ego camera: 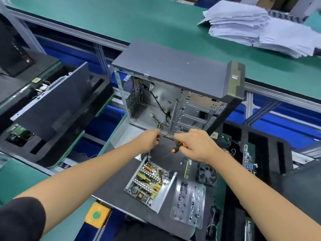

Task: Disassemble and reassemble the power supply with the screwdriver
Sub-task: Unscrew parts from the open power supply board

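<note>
Power supply (150,184) lies open on the table (119,173), board exposed, long axis running near-left to far-right, just near of both hands. Left hand (152,139) pinches its cable bundle (157,139); right hand (196,145) grips the screwdriver (178,147), tip aimed down-left toward it. Left looks nearer. Computer case (173,94) stands beyond.

Bare dark worktop (119,173) is left along the near-left edge beside the opened power supply (150,184). The far edge is blocked by the open computer case (175,94); the right edge is crowded by a fan (207,174) and a clear parts tray (188,203).
</note>
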Available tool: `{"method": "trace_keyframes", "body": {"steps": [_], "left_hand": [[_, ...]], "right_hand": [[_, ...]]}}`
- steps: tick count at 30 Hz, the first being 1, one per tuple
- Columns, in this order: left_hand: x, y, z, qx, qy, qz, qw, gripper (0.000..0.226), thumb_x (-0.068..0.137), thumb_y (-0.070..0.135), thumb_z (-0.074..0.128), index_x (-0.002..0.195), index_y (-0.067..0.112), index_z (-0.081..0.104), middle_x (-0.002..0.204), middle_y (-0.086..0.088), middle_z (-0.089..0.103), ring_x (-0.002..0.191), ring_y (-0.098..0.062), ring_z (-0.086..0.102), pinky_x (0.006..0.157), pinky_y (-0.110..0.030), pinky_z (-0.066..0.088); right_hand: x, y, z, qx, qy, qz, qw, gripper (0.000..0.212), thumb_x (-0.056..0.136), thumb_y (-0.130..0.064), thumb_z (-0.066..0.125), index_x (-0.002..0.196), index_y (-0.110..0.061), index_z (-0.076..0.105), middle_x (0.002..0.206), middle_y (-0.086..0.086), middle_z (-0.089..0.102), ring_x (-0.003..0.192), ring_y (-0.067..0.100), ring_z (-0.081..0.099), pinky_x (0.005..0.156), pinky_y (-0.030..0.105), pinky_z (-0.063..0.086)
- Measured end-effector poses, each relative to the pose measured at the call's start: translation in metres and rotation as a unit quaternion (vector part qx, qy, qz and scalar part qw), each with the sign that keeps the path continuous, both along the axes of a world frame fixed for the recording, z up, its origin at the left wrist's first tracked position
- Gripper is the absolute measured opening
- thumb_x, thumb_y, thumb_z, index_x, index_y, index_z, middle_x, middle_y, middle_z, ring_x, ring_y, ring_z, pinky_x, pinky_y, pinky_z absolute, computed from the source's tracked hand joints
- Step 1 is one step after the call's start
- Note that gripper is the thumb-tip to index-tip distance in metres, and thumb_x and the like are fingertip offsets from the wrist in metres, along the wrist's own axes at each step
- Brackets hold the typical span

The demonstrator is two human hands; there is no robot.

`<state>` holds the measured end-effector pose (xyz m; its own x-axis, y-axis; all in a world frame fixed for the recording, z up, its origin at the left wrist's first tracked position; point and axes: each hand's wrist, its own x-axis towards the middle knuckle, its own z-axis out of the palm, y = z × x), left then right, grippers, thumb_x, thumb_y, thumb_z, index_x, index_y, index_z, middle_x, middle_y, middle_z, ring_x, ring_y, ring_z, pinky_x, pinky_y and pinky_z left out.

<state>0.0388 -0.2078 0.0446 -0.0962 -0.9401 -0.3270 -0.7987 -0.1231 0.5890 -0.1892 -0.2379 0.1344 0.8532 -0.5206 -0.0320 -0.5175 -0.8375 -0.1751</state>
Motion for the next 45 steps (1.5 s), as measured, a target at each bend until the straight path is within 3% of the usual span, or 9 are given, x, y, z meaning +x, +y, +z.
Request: {"method": "trace_keyframes", "body": {"steps": [6, 10, 14, 19, 23, 28, 36, 40, 45], "left_hand": [[-0.046, -0.016, -0.003, 0.088, -0.193, -0.030, 0.977, 0.055, 0.095, 0.012, 0.067, 0.137, -0.002, 0.034, 0.144, -0.028, 0.033, 0.118, -0.044, 0.057, 0.099, -0.048, 0.047], [-0.048, -0.018, -0.002, 0.058, -0.194, 0.028, 0.979, 0.059, 0.086, 0.014, 0.079, 0.127, 0.001, 0.038, 0.129, -0.025, 0.047, 0.110, -0.047, 0.060, 0.089, -0.050, 0.049], [-0.040, -0.020, 0.005, 0.067, -0.194, 0.035, 0.978, 0.027, 0.089, 0.010, 0.069, 0.109, 0.003, 0.052, 0.112, -0.018, 0.061, 0.109, -0.039, 0.062, 0.081, -0.042, 0.050], [-0.025, -0.002, 0.004, 0.037, -0.036, 0.120, 0.991, 0.038, 0.092, 0.013, 0.070, 0.122, 0.002, 0.049, 0.103, -0.018, 0.066, 0.097, -0.032, 0.064, 0.077, -0.034, 0.047], [-0.029, 0.032, 0.000, -0.045, 0.163, 0.260, 0.951, 0.027, 0.096, 0.005, 0.065, 0.116, -0.001, 0.049, 0.072, -0.003, 0.061, 0.052, 0.005, 0.056, 0.054, -0.010, 0.040], [-0.033, 0.071, -0.013, -0.094, 0.254, 0.318, 0.909, 0.034, 0.100, 0.024, 0.063, 0.120, 0.007, 0.042, 0.103, -0.011, 0.057, 0.070, 0.004, 0.060, 0.060, -0.014, 0.044], [-0.026, 0.076, -0.030, -0.132, 0.217, 0.348, 0.903, 0.033, 0.089, 0.034, 0.077, 0.106, 0.015, 0.055, 0.099, 0.000, 0.068, 0.090, -0.004, 0.064, 0.071, -0.012, 0.047], [-0.025, 0.058, -0.025, -0.099, 0.235, 0.344, 0.904, 0.033, 0.090, 0.026, 0.078, 0.106, 0.009, 0.054, 0.094, -0.002, 0.065, 0.083, -0.016, 0.065, 0.076, -0.037, 0.057], [-0.021, 0.045, -0.021, -0.068, 0.255, 0.293, 0.919, 0.025, 0.090, 0.017, 0.077, 0.105, 0.015, 0.057, 0.086, -0.004, 0.066, 0.068, -0.008, 0.063, 0.066, -0.026, 0.050]], "right_hand": [[-0.019, 0.003, -0.003, 0.021, -0.005, 0.003, 1.000, 0.005, 0.077, -0.026, 0.045, 0.078, -0.028, 0.040, 0.059, -0.008, 0.048, 0.056, 0.018, 0.044, 0.056, 0.033, 0.042], [-0.028, 0.006, -0.009, 0.027, -0.001, 0.005, 1.000, 0.002, 0.079, -0.027, 0.044, 0.081, -0.026, 0.044, 0.057, -0.010, 0.042, 0.060, 0.022, 0.047, 0.054, 0.030, 0.031], [-0.033, 0.007, -0.015, 0.023, -0.004, 0.012, 1.000, 0.011, 0.078, -0.031, 0.037, 0.083, -0.025, 0.045, 0.060, -0.008, 0.049, 0.064, 0.024, 0.048, 0.057, 0.031, 0.026], [-0.036, 0.006, -0.020, 0.030, -0.009, 0.022, 0.999, 0.011, 0.078, -0.031, 0.037, 0.083, -0.026, 0.045, 0.059, -0.006, 0.050, 0.062, 0.021, 0.047, 0.056, 0.030, 0.026], [-0.029, 0.006, -0.022, 0.027, 0.002, 0.043, 0.999, 0.009, 0.078, -0.031, 0.037, 0.081, -0.026, 0.043, 0.056, -0.007, 0.046, 0.059, 0.019, 0.046, 0.055, 0.029, 0.025], [-0.020, 0.005, -0.028, 0.006, 0.006, 0.060, 0.998, 0.012, 0.077, -0.032, 0.033, 0.080, -0.025, 0.042, 0.055, -0.006, 0.046, 0.056, 0.019, 0.047, 0.053, 0.029, 0.030], [-0.009, -0.002, -0.035, 0.000, 0.030, 0.077, 0.997, 0.010, 0.077, -0.032, 0.034, 0.079, -0.026, 0.042, 0.056, -0.007, 0.047, 0.055, 0.018, 0.047, 0.051, 0.026, 0.020], [-0.006, -0.006, -0.037, 0.010, 0.046, 0.058, 0.997, 0.009, 0.078, -0.034, 0.036, 0.081, -0.028, 0.041, 0.059, -0.007, 0.051, 0.061, 0.019, 0.048, 0.054, 0.029, 0.031], [-0.002, -0.008, -0.033, 0.023, 0.060, 0.045, 0.997, 0.005, 0.081, -0.033, 0.039, 0.082, -0.029, 0.041, 0.065, -0.008, 0.056, 0.067, 0.022, 0.051, 0.062, 0.033, 0.039]]}}
